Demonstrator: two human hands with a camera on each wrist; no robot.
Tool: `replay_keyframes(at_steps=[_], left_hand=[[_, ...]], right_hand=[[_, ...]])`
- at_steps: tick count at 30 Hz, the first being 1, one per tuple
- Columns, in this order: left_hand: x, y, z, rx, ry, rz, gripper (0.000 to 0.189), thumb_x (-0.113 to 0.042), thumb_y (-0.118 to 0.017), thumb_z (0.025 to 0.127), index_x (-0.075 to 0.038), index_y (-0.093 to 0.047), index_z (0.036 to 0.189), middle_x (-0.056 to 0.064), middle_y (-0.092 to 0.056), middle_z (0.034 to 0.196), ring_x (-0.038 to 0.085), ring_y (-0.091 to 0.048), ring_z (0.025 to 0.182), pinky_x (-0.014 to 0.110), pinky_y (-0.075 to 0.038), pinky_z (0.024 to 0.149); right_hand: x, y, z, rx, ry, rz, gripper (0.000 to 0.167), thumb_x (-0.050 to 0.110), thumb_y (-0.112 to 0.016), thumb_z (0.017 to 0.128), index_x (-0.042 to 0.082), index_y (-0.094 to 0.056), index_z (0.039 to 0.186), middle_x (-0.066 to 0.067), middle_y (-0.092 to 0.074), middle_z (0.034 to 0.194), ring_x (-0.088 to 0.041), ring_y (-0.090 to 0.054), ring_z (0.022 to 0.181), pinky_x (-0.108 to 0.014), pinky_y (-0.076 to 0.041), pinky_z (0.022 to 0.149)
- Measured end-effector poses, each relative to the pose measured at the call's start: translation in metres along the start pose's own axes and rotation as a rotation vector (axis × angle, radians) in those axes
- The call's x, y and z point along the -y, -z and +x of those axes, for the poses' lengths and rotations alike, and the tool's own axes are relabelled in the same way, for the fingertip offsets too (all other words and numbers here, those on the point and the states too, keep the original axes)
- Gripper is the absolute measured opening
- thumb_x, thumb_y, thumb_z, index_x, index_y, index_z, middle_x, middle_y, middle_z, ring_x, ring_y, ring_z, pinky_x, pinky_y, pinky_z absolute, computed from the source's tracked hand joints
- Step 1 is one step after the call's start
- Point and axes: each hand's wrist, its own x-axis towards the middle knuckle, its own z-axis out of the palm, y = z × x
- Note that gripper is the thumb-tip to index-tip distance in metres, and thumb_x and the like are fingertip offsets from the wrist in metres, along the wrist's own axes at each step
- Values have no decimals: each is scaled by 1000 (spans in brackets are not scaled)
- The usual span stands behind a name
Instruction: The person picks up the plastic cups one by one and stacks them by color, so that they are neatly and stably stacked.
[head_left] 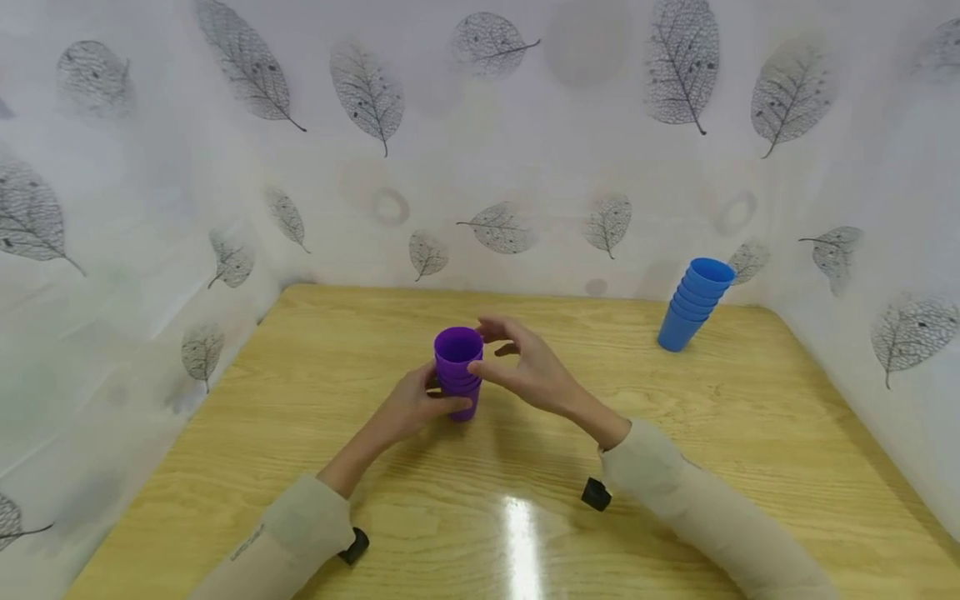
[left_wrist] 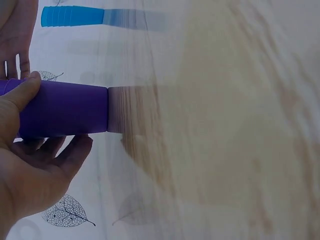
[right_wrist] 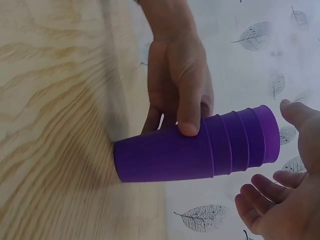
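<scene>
A stack of several nested purple cups point(head_left: 458, 368) stands upright on the wooden table, mouths up. My left hand point(head_left: 411, 407) grips the lower part of the stack, its thumb point(right_wrist: 189, 117) along one side and its fingers round the other. My right hand point(head_left: 534, 371) is at the upper right of the stack, thumb and fingers spread to either side of the top rim. In the right wrist view, a gap shows between that hand point(right_wrist: 295, 195) and the purple rim, and nothing lies in its palm.
Toward the back right of the table point(head_left: 720, 433), a second stack, of several blue cups point(head_left: 696, 304), stands near the leaf-patterned wall covering point(head_left: 525, 125). A black wrist device point(head_left: 596, 494) sits below the right sleeve, another point(head_left: 354, 547) below the left.
</scene>
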Motion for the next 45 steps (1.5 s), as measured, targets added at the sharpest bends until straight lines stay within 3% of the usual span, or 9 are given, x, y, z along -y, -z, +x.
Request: replay_keyframes(at_steps=[6, 9, 14, 22, 30, 45], left_hand=[[-2, -2, 3, -68, 46, 49, 64, -23, -83, 90, -2, -55, 143, 17, -66, 131, 34, -65, 118, 51, -52, 103], [-1, -1, 8, -101, 53, 60, 63, -20, -84, 88, 0, -56, 141, 18, -67, 128, 34, -65, 116, 50, -53, 102], [1, 1, 15, -134, 59, 77, 61, -18, -84, 88, 1, -56, 139, 20, -67, 127, 36, -65, 116, 50, -53, 101], [1, 10, 30, -167, 99, 101, 66, -21, -82, 90, 3, -50, 144, 25, -63, 132, 40, -61, 123, 53, -49, 107], [6, 17, 46, -210, 123, 69, 72, -21, -81, 91, 4, -45, 148, 27, -59, 138, 41, -59, 126, 53, -47, 109], [19, 26, 73, -276, 143, 35, 72, -24, -78, 94, 5, -43, 148, 28, -54, 144, 41, -55, 131, 51, -45, 112]], right_hand=[[-11, 3, -10, 10, 47, -170, 72, 19, -81, 91, -7, -45, 148, -22, -58, 141, -36, -55, 127, -49, -52, 101], [-17, 6, -15, 27, 51, -239, 76, 20, -82, 91, -10, -42, 149, -27, -53, 145, -40, -51, 134, -55, -48, 106], [-24, 12, -23, 90, 6, -349, 84, 30, -79, 93, -9, -36, 154, -29, -43, 154, -43, -39, 144, -56, -33, 119], [-39, 21, -34, 167, -82, -501, 88, 46, -69, 98, -4, -29, 159, -27, -31, 162, -45, -26, 151, -60, -20, 123], [-51, 35, -43, 205, -182, -551, 92, 53, -63, 100, -1, -22, 162, -25, -19, 167, -45, -15, 154, -68, -17, 120], [-75, 64, -61, 199, -275, -595, 91, 53, -58, 102, -6, -21, 160, -29, -17, 166, -49, -10, 154, -69, -14, 121]])
